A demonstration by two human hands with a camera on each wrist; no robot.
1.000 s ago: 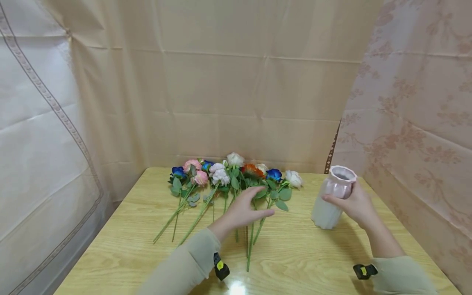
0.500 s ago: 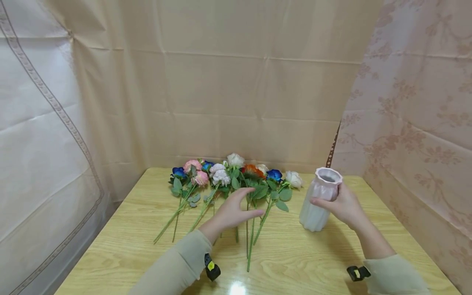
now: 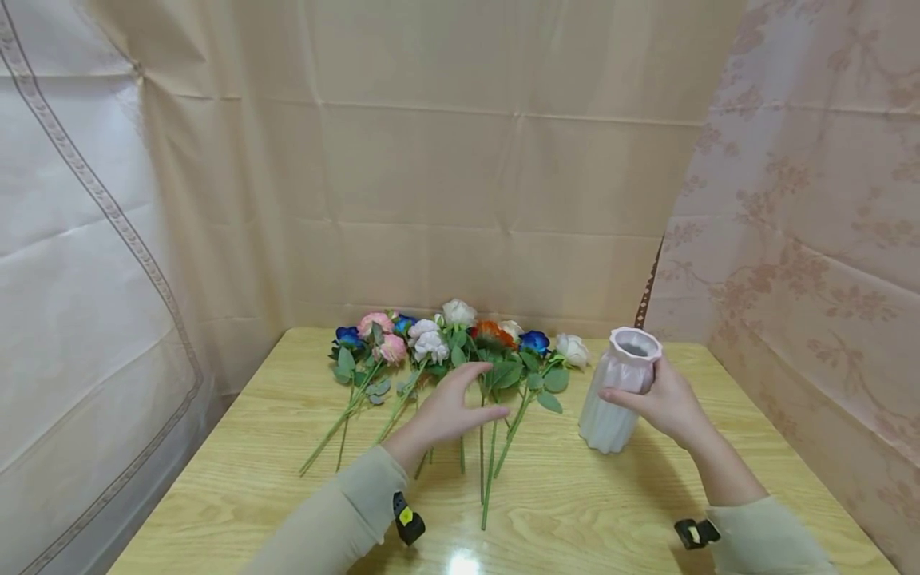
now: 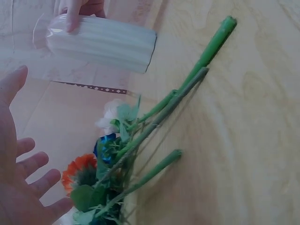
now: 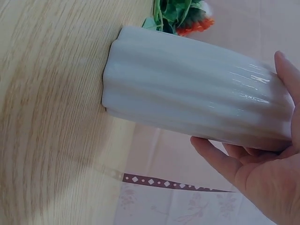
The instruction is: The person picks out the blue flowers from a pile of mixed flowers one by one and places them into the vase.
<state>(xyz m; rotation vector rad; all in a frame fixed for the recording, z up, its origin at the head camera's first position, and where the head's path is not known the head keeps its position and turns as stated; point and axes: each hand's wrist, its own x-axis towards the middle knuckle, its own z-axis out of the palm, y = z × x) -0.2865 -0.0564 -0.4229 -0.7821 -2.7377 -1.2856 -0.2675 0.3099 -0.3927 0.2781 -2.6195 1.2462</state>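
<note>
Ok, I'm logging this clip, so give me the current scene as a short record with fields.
Container: glossy white fluted vase with a scalloped rim, no blooms showing at its mouth
Right hand: grips the vase by its upper part
Plants: long-stemmed pink, blue, white and orange flowers, lying in a loose row
Left hand: fingers spread, holding nothing, over green stems
Surface: light wood-grain table
Backdrop: beige hanging cloth
</note>
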